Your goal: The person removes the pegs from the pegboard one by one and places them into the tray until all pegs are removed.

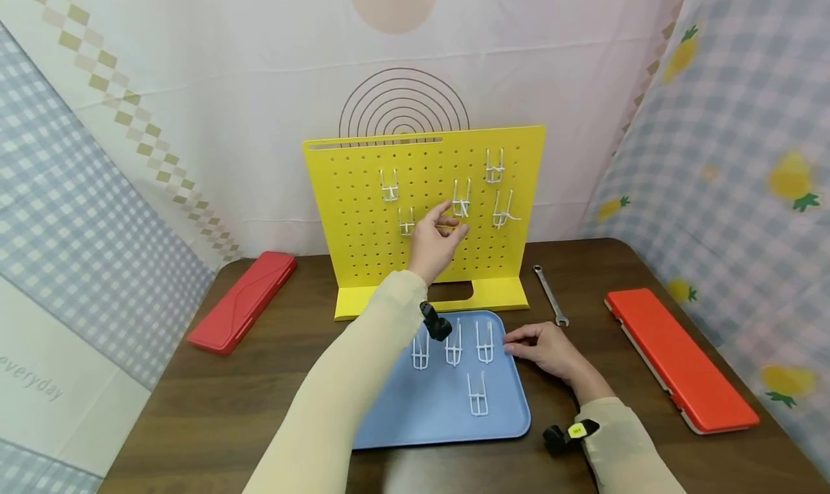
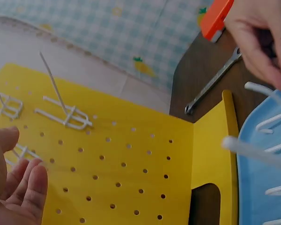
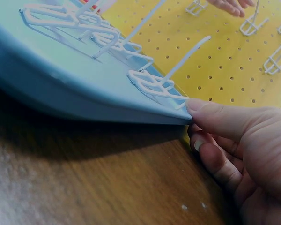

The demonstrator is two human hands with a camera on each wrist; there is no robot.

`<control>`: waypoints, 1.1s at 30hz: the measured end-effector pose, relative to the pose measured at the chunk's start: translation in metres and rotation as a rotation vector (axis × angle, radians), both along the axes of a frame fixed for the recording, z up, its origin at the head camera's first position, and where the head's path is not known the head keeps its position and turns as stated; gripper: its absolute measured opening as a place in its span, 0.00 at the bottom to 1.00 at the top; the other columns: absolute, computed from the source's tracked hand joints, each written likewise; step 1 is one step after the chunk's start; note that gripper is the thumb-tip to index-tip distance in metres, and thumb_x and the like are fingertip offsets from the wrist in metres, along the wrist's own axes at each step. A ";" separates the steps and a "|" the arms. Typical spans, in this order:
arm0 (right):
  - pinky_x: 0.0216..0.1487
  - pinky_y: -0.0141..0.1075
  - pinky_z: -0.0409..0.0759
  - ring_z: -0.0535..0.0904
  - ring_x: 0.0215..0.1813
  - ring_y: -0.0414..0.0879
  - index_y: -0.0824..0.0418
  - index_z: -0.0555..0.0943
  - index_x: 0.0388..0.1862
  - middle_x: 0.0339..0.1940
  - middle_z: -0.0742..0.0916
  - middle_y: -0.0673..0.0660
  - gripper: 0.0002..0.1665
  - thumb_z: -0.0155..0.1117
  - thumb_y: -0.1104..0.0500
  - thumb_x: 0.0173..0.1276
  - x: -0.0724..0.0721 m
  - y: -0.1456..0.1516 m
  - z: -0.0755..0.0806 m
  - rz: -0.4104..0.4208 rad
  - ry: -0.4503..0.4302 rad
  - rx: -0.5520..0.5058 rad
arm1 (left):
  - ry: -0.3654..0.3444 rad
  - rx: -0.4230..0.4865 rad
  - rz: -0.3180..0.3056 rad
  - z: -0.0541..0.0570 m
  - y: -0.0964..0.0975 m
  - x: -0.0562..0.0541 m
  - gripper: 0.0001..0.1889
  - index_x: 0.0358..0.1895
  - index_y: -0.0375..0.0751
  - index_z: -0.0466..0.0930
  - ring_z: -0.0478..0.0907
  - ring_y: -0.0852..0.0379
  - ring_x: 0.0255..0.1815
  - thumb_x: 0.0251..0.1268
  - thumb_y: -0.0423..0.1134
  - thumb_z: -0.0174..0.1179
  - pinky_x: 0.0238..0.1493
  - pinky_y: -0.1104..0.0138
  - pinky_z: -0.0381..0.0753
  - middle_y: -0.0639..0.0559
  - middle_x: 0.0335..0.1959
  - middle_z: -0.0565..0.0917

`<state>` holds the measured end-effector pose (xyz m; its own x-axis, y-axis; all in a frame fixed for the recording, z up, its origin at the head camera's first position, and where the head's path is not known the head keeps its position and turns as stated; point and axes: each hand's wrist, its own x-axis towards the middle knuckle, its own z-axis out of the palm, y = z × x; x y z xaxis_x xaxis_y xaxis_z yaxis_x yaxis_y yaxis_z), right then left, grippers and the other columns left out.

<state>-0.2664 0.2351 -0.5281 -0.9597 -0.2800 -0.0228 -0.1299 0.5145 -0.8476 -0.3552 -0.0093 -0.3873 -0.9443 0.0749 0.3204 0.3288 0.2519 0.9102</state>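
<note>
A yellow pegboard [image 1: 363,249] stands upright with several white wire hooks hung on it. My left hand [image 1: 436,243] is in front of the board, its fingers parted and loosely bent right beside a hook [image 1: 461,200] near the middle. In the left wrist view, no hook lies between the fingers of that left hand [image 2: 21,183]. My right hand [image 1: 547,350] pinches the right rim of a blue tray [image 1: 415,425], the thumb on top and fingers below, as the right wrist view shows. Several more white hooks, one of them nearest me [image 1: 478,397], lie on the tray.
A metal wrench [image 1: 551,296] lies right of the pegboard. A red case [image 1: 245,301] rests on the left of the brown table [image 1: 214,422], and an orange-red case [image 1: 681,361] on the right. Patterned cloth [image 1: 272,47] hangs behind and at both sides.
</note>
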 end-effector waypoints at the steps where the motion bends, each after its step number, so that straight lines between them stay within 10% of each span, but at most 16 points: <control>1: 0.43 0.34 0.78 0.80 0.42 0.45 0.55 0.88 0.40 0.37 0.88 0.51 0.12 0.74 0.53 0.58 0.000 0.001 -0.001 -0.002 -0.004 0.002 | -0.003 0.007 -0.002 -0.001 0.001 -0.003 0.30 0.69 0.51 0.67 0.79 0.59 0.40 0.65 0.43 0.64 0.37 0.68 0.81 0.52 0.47 0.81; 21: 0.41 0.33 0.78 0.79 0.42 0.46 0.66 0.86 0.43 0.39 0.87 0.57 0.11 0.69 0.62 0.62 0.018 -0.013 0.036 0.019 -0.003 0.010 | -0.025 0.114 -0.156 0.003 0.006 -0.016 0.23 0.65 0.52 0.74 0.81 0.50 0.43 0.67 0.45 0.60 0.46 0.52 0.81 0.52 0.54 0.80; 33: 0.42 0.33 0.78 0.79 0.43 0.45 0.58 0.88 0.42 0.40 0.88 0.54 0.14 0.73 0.52 0.59 -0.005 0.000 -0.003 0.022 -0.007 -0.005 | -0.048 0.161 -0.156 0.005 0.005 -0.013 0.23 0.65 0.47 0.74 0.82 0.47 0.46 0.68 0.46 0.58 0.45 0.63 0.82 0.50 0.57 0.79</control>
<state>-0.2716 0.2356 -0.5307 -0.9531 -0.3014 -0.0285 -0.1350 0.5073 -0.8512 -0.3684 -0.0039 -0.3822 -0.9398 0.1725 0.2949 0.3076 0.0516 0.9501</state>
